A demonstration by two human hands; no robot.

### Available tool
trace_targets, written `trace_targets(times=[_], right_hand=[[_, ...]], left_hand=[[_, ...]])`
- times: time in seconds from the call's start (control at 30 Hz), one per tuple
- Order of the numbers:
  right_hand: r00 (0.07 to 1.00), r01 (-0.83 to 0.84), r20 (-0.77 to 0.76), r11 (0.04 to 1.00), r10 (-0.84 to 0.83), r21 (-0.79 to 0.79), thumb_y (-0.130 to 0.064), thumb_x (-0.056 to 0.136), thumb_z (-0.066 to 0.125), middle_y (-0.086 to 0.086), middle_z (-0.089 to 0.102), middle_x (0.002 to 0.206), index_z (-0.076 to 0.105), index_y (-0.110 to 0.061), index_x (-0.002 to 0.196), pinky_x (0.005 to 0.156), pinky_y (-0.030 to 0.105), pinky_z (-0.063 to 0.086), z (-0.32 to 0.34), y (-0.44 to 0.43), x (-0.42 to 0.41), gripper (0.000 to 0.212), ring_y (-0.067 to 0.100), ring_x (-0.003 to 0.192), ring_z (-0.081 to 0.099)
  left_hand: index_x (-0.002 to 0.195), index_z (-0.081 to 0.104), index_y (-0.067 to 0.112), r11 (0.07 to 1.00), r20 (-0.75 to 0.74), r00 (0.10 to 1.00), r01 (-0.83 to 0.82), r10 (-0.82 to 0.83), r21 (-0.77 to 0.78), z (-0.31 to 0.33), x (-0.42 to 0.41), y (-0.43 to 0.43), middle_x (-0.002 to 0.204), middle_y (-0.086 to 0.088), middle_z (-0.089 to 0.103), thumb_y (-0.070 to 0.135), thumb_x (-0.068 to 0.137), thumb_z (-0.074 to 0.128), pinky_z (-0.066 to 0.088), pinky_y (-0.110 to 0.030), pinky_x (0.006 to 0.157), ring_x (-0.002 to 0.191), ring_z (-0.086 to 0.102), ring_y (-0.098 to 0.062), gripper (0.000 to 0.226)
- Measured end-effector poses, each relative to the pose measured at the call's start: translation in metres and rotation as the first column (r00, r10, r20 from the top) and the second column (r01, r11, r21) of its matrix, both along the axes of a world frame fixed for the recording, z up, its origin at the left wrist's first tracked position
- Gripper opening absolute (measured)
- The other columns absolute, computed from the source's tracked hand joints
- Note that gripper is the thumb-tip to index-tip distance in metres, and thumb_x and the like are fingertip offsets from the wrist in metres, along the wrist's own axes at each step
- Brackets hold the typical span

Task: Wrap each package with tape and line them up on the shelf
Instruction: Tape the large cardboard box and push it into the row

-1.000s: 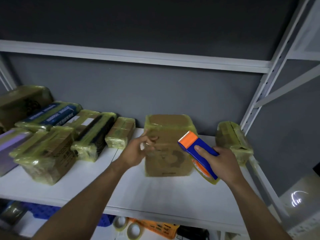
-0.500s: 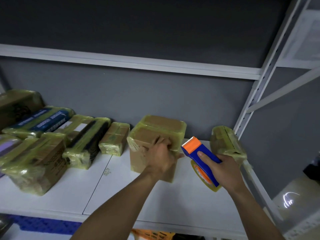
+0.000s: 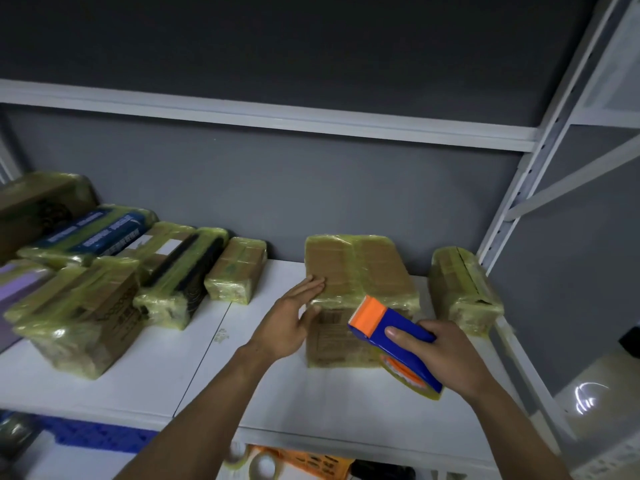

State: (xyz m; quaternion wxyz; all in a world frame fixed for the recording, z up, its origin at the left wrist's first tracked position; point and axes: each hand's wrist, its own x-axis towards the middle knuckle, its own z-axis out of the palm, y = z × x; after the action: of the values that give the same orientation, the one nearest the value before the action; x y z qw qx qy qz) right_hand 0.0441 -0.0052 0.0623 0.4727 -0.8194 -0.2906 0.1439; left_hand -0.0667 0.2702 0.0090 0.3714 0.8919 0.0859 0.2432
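Nearest, below the front lip of the white shelf (image 3: 311, 403), a blue crate (image 3: 97, 434) and loose tape rolls (image 3: 251, 460) are being shown on the lower level, too blurred for detail. Above the shelf, a blue tape dispenser (image 3: 398, 327) with an orange head is being gripped by the right hand (image 3: 450, 358): the fingers are being curled round its body, and the index finger is being laid along its top. The orange head is being held just in front of the package (image 3: 360, 268), near its upper front edge; whether they are touching cannot be told. The package, a cardboard box banded in yellowish tape, is being stood on the shelf right of centre. It is being steadied by the left hand (image 3: 287, 320), whose fingers are being held straight and together, with the fingertips on the left of its top face and the thumb against its front left corner; nothing is being grasped by that hand.

Just beside the package on the right, another taped parcel (image 3: 460, 285) is being kept against the upright post (image 3: 540, 161). Well apart on the left, a small taped parcel (image 3: 239, 268) and a cluster of larger wrapped boxes (image 3: 86, 313) are being stored towards the grey wall (image 3: 277, 188).
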Motion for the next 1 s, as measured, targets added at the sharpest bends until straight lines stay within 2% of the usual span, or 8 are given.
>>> trace_targets(times=[0.17,0.27,0.37,0.43,0.5,0.67,0.77,1.0], right_hand=[[0.996,-0.077,-0.044,0.997,0.077,-0.008,-0.059,0.077,0.079,0.0,0.075,0.07,0.073,-0.031,0.068,0.06,0.024,0.054,-0.002,0.009,-0.012,0.031,0.016,0.065,0.074],[0.994,-0.1,-0.037,0.995,0.099,-0.025,-0.057,0.079,0.08,0.002,0.075,0.071,0.073,-0.019,0.072,0.066,0.034,0.055,-0.003,0.013,-0.015,0.04,0.019,0.066,0.074],[0.989,-0.14,-0.045,0.99,0.138,-0.03,-0.058,0.08,0.081,0.002,0.075,0.073,0.074,-0.017,0.076,0.066,0.035,0.054,-0.004,0.015,-0.016,0.042,0.019,0.068,0.074],[0.985,-0.163,-0.06,0.987,0.162,-0.013,-0.062,0.077,0.081,0.004,0.075,0.073,0.073,-0.017,0.076,0.065,0.033,0.053,-0.003,0.014,-0.017,0.046,0.02,0.068,0.074],[0.983,-0.171,-0.067,0.985,0.17,-0.004,-0.069,0.069,0.079,0.004,0.073,0.07,0.072,-0.02,0.073,0.06,0.026,0.051,-0.001,0.013,-0.018,0.049,0.019,0.065,0.072],[0.979,-0.198,-0.051,0.98,0.198,0.012,-0.07,0.068,0.077,0.0,0.073,0.069,0.072,-0.029,0.072,0.055,0.016,0.046,-0.002,0.014,-0.021,0.042,0.013,0.063,0.071],[0.979,-0.198,-0.04,0.98,0.198,0.012,-0.069,0.068,0.077,-0.002,0.071,0.067,0.071,-0.03,0.07,0.054,0.014,0.044,-0.002,0.016,-0.023,0.04,0.011,0.061,0.07],[0.979,-0.201,-0.014,0.979,0.201,-0.035,-0.056,0.079,0.083,-0.006,0.073,0.068,0.072,-0.038,0.07,0.055,0.014,0.046,0.003,0.021,-0.028,0.023,0.008,0.063,0.071]], left_hand=[[0.149,0.049,0.031,0.986,0.023,0.986,-0.167,0.167,-0.021,-0.002,-0.019,0.0,0.157,0.021,0.038,0.013,0.104,0.055,0.02,-0.048,0.125,0.152,0.02,-0.003,0.05],[0.135,0.063,0.033,0.948,0.185,0.933,-0.317,0.308,0.019,0.006,-0.027,-0.03,0.146,0.018,0.051,0.011,0.093,0.069,0.029,-0.038,0.115,0.142,0.038,-0.013,0.048],[0.101,0.077,0.033,0.916,0.199,0.93,-0.235,0.309,-0.326,0.022,-0.035,-0.055,0.108,0.016,0.071,0.022,0.092,0.074,0.045,-0.014,0.088,0.105,0.063,-0.006,0.014],[0.098,0.078,0.035,0.765,-0.025,0.985,-0.15,0.173,-0.626,0.033,-0.041,-0.06,0.1,0.011,0.076,0.034,0.094,0.071,0.05,-0.016,0.076,0.093,0.07,-0.003,0.008],[0.103,0.077,0.036,0.681,-0.18,0.984,-0.124,-0.012,-0.722,0.037,-0.048,-0.062,0.1,0.009,0.077,0.041,0.096,0.067,0.05,-0.024,0.075,0.092,0.071,-0.003,0.014],[0.096,0.08,0.029,0.627,-0.148,0.987,-0.076,-0.063,-0.776,0.035,-0.056,-0.061,0.095,0.005,0.077,0.013,0.098,0.064,0.05,-0.022,0.068,0.083,0.068,-0.002,0.023],[0.092,0.081,0.027,0.613,-0.136,0.991,-0.098,-0.016,-0.784,0.033,-0.056,-0.059,0.089,0.003,0.077,0.017,0.096,0.068,0.05,-0.018,0.064,0.078,0.066,-0.002,0.017],[0.079,0.081,0.024,0.739,-0.1,0.989,-0.149,0.11,-0.657,0.035,-0.056,-0.044,0.079,0.005,0.078,0.014,0.093,0.073,0.045,-0.007,0.056,0.069,0.068,0.003,0.019]])
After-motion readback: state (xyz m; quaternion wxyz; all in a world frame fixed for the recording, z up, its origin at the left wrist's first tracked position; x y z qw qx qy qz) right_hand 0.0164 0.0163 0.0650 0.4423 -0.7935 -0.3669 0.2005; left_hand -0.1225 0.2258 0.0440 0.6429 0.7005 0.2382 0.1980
